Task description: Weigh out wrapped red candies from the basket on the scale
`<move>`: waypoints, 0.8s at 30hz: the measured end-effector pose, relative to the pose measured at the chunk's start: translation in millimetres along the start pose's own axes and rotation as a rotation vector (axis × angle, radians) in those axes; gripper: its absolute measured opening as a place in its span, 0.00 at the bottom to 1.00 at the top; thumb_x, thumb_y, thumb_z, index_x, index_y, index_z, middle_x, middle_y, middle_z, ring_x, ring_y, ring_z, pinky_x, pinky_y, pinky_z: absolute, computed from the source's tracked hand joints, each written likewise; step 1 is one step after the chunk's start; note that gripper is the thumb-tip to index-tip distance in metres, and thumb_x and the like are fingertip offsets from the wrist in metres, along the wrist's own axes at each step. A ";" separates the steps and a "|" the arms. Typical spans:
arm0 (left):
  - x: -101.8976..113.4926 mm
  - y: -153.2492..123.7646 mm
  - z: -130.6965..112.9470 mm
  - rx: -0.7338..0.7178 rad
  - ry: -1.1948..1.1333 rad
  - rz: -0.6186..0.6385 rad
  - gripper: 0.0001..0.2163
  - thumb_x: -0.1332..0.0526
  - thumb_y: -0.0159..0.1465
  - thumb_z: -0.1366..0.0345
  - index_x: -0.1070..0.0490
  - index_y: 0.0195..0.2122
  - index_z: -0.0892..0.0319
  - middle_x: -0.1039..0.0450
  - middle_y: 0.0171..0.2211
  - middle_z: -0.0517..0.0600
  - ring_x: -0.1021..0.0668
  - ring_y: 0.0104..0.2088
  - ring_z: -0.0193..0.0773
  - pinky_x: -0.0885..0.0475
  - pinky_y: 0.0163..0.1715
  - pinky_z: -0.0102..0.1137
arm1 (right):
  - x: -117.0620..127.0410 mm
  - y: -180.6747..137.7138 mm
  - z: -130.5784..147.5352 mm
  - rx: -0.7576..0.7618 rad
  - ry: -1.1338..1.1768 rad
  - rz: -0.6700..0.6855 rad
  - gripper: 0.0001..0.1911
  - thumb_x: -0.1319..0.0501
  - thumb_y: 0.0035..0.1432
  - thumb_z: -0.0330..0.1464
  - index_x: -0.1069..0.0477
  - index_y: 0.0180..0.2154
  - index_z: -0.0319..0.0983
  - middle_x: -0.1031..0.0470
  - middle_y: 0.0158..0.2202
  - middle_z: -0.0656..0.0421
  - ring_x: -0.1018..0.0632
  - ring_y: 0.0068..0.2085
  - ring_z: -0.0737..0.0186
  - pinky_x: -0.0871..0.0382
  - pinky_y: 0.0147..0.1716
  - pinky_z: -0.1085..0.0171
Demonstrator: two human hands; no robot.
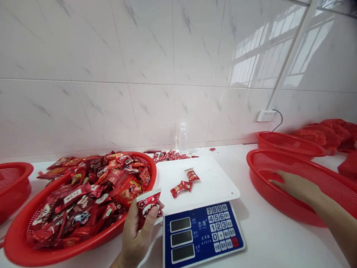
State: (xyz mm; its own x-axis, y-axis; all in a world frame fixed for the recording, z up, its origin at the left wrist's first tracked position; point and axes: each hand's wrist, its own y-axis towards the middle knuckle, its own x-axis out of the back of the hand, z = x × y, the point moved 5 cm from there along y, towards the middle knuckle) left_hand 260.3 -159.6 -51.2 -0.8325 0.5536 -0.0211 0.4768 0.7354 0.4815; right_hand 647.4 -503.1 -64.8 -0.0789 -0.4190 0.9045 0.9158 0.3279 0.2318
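Note:
My left hand [136, 232] is closed around a red and white candy packet [149, 206], holding it beside the left front corner of the scale's white tray [217, 182]. On that tray lie two small red wrapped candies [181, 188]. The blue panel of the digital scale [202, 238] faces me, its displays dark. Left of my hand, a red plastic basket [111, 232] is heaped with red candy packets [83, 201]. My right hand [295, 188] reaches over the near rim of another red basket [287, 208], fingers stretched out with nothing visible in them.
A clear bottle [183, 137] stands by the tiled wall, near many small red packets [171, 155]. Another red basket [15, 178] is at the far left edge. Behind the right basket sit one more red basket [290, 143] and red bags [326, 132]. A socket [267, 115] is on the wall.

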 end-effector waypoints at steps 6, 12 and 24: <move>0.4 -2.7 1.1 0.000 0.018 0.002 0.11 0.38 0.60 0.59 0.30 0.40 0.59 0.24 0.29 0.48 0.23 0.29 0.37 0.26 0.33 0.29 | -24.2 -32.6 136.8 0.399 0.176 0.125 0.29 0.50 0.62 0.48 0.43 0.61 0.44 0.41 0.63 0.52 0.38 0.62 0.49 0.38 0.56 0.49; -1.5 -4.3 -3.5 -0.026 0.055 0.011 0.09 0.38 0.60 0.59 0.30 0.38 0.59 0.24 0.28 0.48 0.23 0.28 0.37 0.27 0.32 0.30 | -72.5 -81.1 263.6 0.803 0.230 0.410 0.40 0.39 0.51 0.54 0.47 0.63 0.54 0.56 0.69 0.54 0.54 0.67 0.41 0.46 0.59 0.40; -6.3 -9.4 -14.2 -0.087 0.077 -0.029 0.09 0.40 0.60 0.59 0.30 0.37 0.59 0.25 0.28 0.48 0.24 0.28 0.37 0.29 0.33 0.29 | -84.0 -91.7 332.8 1.194 0.158 0.293 0.11 0.47 0.65 0.38 0.27 0.43 0.43 0.26 0.46 0.57 0.28 0.49 0.59 0.34 0.47 0.58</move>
State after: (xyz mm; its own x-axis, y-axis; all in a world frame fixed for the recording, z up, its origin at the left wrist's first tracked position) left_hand 257.1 -175.5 -43.2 -0.8666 0.4980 0.0296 0.4282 0.7121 0.5563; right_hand 439.0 -216.1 -42.9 0.1928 -0.2700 0.9434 -0.0477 0.9577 0.2838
